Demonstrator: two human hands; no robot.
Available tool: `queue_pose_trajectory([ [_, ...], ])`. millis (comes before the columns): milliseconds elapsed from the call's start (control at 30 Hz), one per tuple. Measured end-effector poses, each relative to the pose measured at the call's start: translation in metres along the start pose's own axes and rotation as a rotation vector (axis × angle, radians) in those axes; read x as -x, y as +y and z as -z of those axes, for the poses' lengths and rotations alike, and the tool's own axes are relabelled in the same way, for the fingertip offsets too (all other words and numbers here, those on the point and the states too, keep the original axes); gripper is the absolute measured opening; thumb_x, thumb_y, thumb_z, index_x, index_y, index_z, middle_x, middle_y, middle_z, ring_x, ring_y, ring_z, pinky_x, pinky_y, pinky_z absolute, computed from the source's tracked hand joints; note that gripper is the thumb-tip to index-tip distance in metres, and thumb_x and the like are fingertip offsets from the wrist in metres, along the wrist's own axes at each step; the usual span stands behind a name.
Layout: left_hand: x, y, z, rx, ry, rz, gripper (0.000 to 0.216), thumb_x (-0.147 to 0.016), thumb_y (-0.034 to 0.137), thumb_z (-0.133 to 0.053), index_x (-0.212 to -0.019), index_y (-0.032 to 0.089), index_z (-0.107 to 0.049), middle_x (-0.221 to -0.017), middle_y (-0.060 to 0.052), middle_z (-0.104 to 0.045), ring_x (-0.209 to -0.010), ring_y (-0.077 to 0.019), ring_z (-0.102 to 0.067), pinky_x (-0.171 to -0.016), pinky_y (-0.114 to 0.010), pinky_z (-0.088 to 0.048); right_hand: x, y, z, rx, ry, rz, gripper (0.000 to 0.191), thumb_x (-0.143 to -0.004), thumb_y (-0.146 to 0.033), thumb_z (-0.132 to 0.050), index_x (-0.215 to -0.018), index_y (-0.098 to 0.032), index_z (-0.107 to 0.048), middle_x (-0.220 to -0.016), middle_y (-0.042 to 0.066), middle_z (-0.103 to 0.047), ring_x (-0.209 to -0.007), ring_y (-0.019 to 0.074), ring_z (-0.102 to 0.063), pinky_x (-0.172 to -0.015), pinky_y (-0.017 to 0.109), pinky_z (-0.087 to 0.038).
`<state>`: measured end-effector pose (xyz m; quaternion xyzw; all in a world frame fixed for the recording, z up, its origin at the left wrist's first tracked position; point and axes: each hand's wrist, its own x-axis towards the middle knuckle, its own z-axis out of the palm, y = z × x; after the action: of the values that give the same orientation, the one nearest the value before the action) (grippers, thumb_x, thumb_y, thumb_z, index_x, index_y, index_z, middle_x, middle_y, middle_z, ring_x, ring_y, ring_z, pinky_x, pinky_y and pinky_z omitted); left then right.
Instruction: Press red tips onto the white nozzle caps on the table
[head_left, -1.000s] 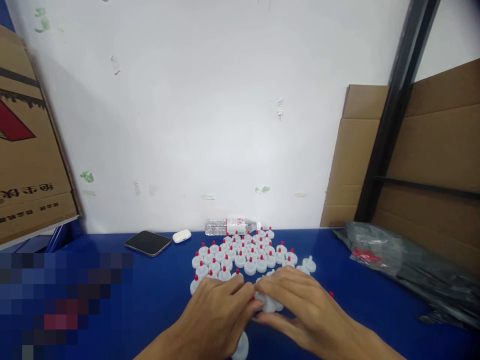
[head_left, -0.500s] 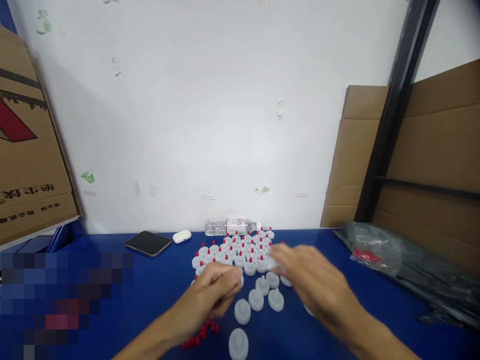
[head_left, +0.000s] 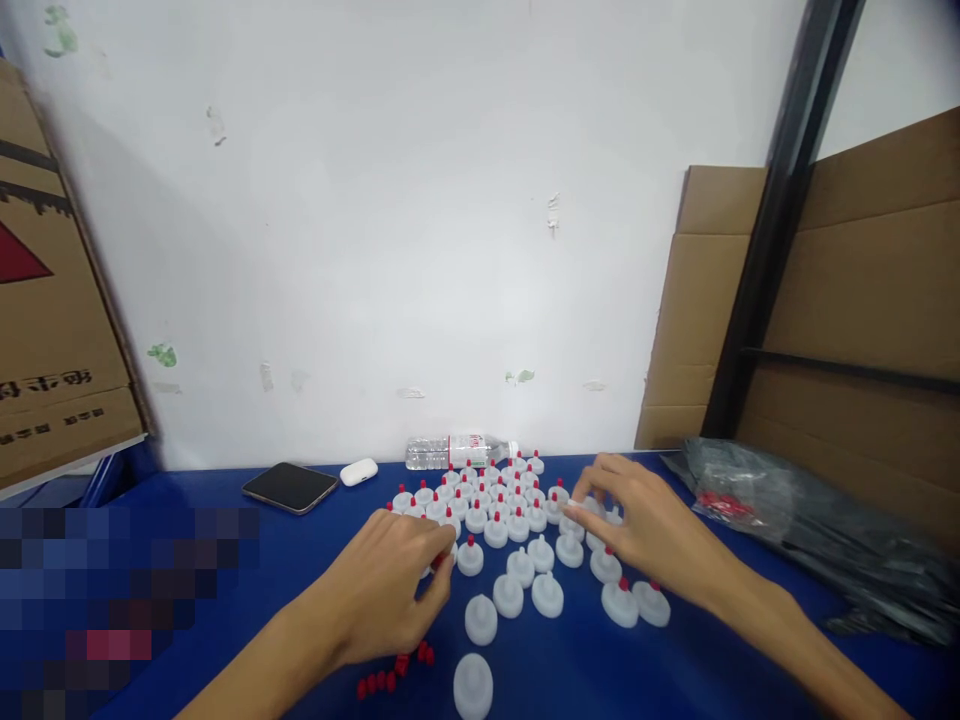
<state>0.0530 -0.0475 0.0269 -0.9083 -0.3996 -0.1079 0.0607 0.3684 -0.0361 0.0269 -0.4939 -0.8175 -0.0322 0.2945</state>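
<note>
My left hand (head_left: 394,575) is closed in a pinch, with a bit of red, a small red tip cap (head_left: 439,562), showing at its fingertips. White lids stand just behind these fingers and are partly hidden. At the right side of the cluster, my right hand (head_left: 637,515) pinches the nozzle of a white lid (head_left: 571,524) between thumb and fingertips. Several bare-nozzled white lids (head_left: 508,596) lie between the hands. Red-tipped lids (head_left: 620,603) sit below my right hand. Loose red tip caps (head_left: 377,682) lie below my left hand.
Behind the hands is a dense group of red-tipped lids (head_left: 496,528). A water bottle (head_left: 450,453) lies along the wall, with a white case (head_left: 358,472) and a phone (head_left: 291,487) to its left. Plastic bags (head_left: 787,520) lie at right; cardboard (head_left: 701,310) leans behind.
My right hand, blurred before, has moved right and its fingers have come to a white lid. My left hand has shifted left and turned knuckles up, uncovering a red-tipped lid. The view shifted slightly.
</note>
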Motion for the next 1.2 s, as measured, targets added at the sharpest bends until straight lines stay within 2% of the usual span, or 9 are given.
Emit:
queue_pose_trajectory([
  [133,0.000,0.001,-0.001,-0.062,-0.076,-0.008,0.022,-0.093,0.017,-0.048,-0.071,0.021,-0.051,-0.071,-0.003,-0.068,-0.064,-0.0214,-0.063,-0.061,-0.033,-0.031,0.002,0.001,0.003,-0.085,-0.266,0.034,0.021,-0.098,-0.043,-0.064,-0.087,-0.026,-0.069,-0.081,0.001,-0.069,-0.075,0.0205,-0.064,-0.071,0.032,-0.048],
  [367,0.002,-0.001,-0.006,-0.100,-0.122,0.022,0.025,-0.093,0.019,-0.048,-0.068,0.022,-0.055,-0.069,-0.005,-0.069,-0.066,-0.0249,-0.065,-0.061,-0.034,-0.032,0.008,-0.005,0.000,-0.138,-0.346,0.075,0.010,-0.091,-0.037,-0.073,-0.092,-0.028,-0.077,-0.086,0.002,-0.074,-0.085,0.0239,-0.068,-0.071,0.031,-0.050],
  [467,0.002,0.000,-0.003,-0.088,-0.138,0.036,0.021,-0.090,0.017,-0.049,-0.070,0.022,-0.057,-0.072,-0.005,-0.070,-0.067,-0.0252,-0.066,-0.061,-0.033,-0.035,0.008,0.002,0.015,-0.120,-0.360,-0.016,0.018,-0.091,-0.047,-0.072,-0.095,-0.030,-0.078,-0.083,0.001,-0.074,-0.081,0.0240,-0.068,-0.067,0.031,-0.048],
  [567,0.002,-0.001,-0.002,-0.072,-0.155,0.056,0.016,-0.086,0.016,-0.051,-0.073,0.022,-0.058,-0.073,-0.005,-0.070,-0.068,-0.0251,-0.066,-0.061,-0.033,-0.037,0.010,0.013,0.030,-0.143,-0.479,-0.136,0.021,-0.088,-0.051,-0.075,-0.097,-0.031,-0.079,-0.076,-0.001,-0.075,-0.076,0.0230,-0.068,-0.063,0.029,-0.045],
  [700,0.003,-0.004,-0.003,-0.054,-0.193,0.059,0.012,-0.081,0.016,-0.053,-0.072,0.022,-0.057,-0.072,-0.004,-0.069,-0.066,-0.0246,-0.065,-0.059,-0.032,-0.035,0.011,0.020,0.031,-0.220,-0.628,-0.186,0.014,-0.077,-0.029,-0.082,-0.091,-0.030,-0.083,-0.080,-0.001,-0.078,-0.076,0.0217,-0.069,-0.062,0.026,-0.045],
  [800,0.004,-0.007,-0.004,-0.041,-0.202,0.072,0.014,-0.082,0.019,-0.053,-0.069,0.022,-0.056,-0.072,-0.004,-0.069,-0.067,-0.0248,-0.065,-0.059,-0.033,-0.033,0.010,0.020,0.024,-0.244,-0.674,-0.155,0.007,-0.079,-0.025,-0.078,-0.084,-0.026,-0.082,-0.081,0.000,-0.078,-0.077,0.0211,-0.069,-0.065,0.026,-0.045],
  [900,0.004,-0.007,-0.004,-0.066,-0.182,0.064,0.019,-0.087,0.019,-0.050,-0.069,0.022,-0.055,-0.072,-0.004,-0.069,-0.068,-0.0249,-0.065,-0.059,-0.034,-0.032,0.010,0.019,0.024,-0.234,-0.639,-0.092,0.015,-0.090,-0.037,-0.071,-0.086,-0.025,-0.078,-0.087,0.001,-0.077,-0.083,0.0214,-0.068,-0.072,0.027,-0.046],
  [1000,0.004,-0.005,-0.002,-0.085,-0.131,0.031,0.023,-0.092,0.017,-0.044,-0.072,0.022,-0.054,-0.074,-0.004,-0.070,-0.069,-0.0247,-0.066,-0.060,-0.035,-0.032,0.011,0.015,0.029,-0.243,-0.497,-0.081,0.028,-0.102,-0.052,-0.056,-0.097,-0.027,-0.069,-0.098,0.002,-0.074,-0.094,0.0229,-0.065,-0.080,0.030,-0.047],
  [1200,0.003,0.002,-0.002,-0.039,-0.014,-0.037,0.021,-0.092,0.017,-0.043,-0.072,0.022,-0.046,-0.068,0.000,-0.066,-0.057,-0.0200,-0.060,-0.055,-0.034,-0.029,0.007,-0.004,0.014,-0.320,-0.296,-0.075,0.024,-0.107,-0.050,-0.045,-0.100,-0.027,-0.051,-0.088,-0.001,-0.067,-0.078,0.0192,-0.061,-0.071,0.030,-0.048],
])
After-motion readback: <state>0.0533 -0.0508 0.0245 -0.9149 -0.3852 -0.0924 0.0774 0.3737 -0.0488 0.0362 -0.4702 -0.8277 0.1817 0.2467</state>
